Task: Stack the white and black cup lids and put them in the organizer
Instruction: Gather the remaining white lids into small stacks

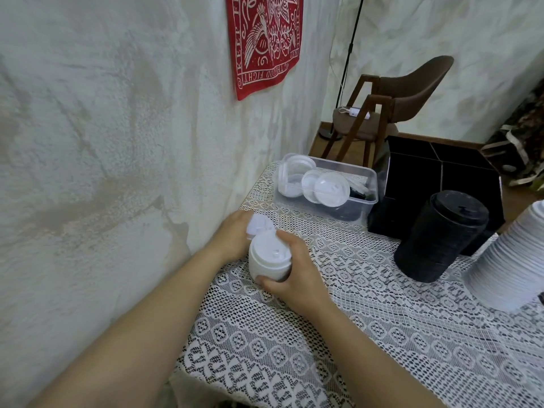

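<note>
Head view, and we start at the left: the left hand (pixel 235 238) has its grip on a single white lid (pixel 259 223), tilted just above the short white stack (pixel 269 262). Its fingertips are hidden behind the lid. Beside it, the right hand (pixel 297 275) grips that short stack, fingers curled round its side, with the base low over the lace-covered table (pixel 353 334).

So we judge this to be the stacking step: one more white lid is going on top. The next move calls for levelling the tilted lid, centring it over the stack and pressing it down so it nests.

Moving right for the count, we have one clear tub (pixel 369 179) with at least three loose white lids (pixel 331 188) in it and black ones beneath that we can't count. Then comes one black organizer (pixel 441 178), with no lids in the compartments we can see. In front of it stands one tall black stack (pixel 438 235), and at the far right edge is one tall white stack (pixel 509 260). That makes three stacks in all, and none is in the organizer yet, so plenty of the job is left.
</note>
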`<move>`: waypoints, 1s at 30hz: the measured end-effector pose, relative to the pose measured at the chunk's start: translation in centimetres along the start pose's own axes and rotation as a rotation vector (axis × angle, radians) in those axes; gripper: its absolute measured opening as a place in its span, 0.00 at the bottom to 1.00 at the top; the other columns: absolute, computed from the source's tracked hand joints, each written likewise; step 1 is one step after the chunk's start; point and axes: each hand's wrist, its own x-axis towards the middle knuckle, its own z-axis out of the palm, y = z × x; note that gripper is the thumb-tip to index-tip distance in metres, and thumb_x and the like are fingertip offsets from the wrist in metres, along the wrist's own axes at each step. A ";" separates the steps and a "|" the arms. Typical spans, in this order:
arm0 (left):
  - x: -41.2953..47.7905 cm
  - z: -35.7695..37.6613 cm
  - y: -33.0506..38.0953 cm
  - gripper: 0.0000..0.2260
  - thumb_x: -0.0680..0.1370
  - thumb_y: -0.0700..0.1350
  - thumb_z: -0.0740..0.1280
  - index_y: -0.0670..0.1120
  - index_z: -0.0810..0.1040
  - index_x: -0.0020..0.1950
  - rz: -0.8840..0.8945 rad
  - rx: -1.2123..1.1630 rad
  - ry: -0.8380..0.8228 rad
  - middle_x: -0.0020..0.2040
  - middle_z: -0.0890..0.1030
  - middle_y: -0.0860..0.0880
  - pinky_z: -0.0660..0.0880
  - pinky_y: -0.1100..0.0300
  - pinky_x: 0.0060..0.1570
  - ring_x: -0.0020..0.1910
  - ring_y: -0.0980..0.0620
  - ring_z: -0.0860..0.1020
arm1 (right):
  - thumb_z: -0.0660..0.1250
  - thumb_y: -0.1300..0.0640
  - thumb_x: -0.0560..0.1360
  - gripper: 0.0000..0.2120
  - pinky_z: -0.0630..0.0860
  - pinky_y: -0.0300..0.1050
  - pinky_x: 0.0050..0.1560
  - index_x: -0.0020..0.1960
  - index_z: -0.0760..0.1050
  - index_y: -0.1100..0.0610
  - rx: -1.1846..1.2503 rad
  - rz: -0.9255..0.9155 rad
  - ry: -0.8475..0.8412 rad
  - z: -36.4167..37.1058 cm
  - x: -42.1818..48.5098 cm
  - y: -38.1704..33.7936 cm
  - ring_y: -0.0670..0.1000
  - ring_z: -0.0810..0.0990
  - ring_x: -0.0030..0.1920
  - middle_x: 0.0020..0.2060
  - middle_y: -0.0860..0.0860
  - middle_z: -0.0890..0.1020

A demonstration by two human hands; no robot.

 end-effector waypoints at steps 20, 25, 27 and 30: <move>-4.5 -3.2 4.4 0.30 0.70 0.43 0.75 0.43 0.71 0.70 0.098 -0.403 0.198 0.67 0.68 0.52 0.62 0.67 0.66 0.66 0.56 0.67 | 0.80 0.49 0.64 0.45 0.72 0.39 0.55 0.73 0.57 0.44 0.018 0.076 -0.017 -0.3 -0.1 -0.4 0.43 0.73 0.59 0.62 0.41 0.70; -7.1 -1.8 4.9 0.34 0.64 0.47 0.69 0.44 0.72 0.70 0.147 -0.348 0.081 0.66 0.68 0.56 0.58 0.75 0.65 0.68 0.58 0.66 | 0.82 0.48 0.61 0.47 0.76 0.42 0.55 0.70 0.57 0.37 0.097 0.100 -0.003 -0.2 0.0 -0.3 0.37 0.75 0.56 0.58 0.33 0.73; -7.4 -1.4 4.7 0.34 0.64 0.48 0.68 0.45 0.71 0.70 0.132 -0.332 0.066 0.66 0.67 0.57 0.57 0.78 0.63 0.67 0.59 0.65 | 0.82 0.47 0.60 0.47 0.77 0.43 0.56 0.67 0.56 0.33 0.114 0.106 -0.003 -0.2 0.0 -0.3 0.36 0.75 0.56 0.57 0.31 0.73; -7.7 -1.1 4.4 0.36 0.63 0.54 0.67 0.45 0.71 0.71 0.124 -0.304 0.041 0.66 0.66 0.59 0.58 0.76 0.64 0.67 0.60 0.65 | 0.83 0.48 0.59 0.50 0.77 0.46 0.57 0.71 0.55 0.38 0.120 0.119 -0.012 -0.3 0.1 -0.2 0.40 0.76 0.57 0.57 0.34 0.74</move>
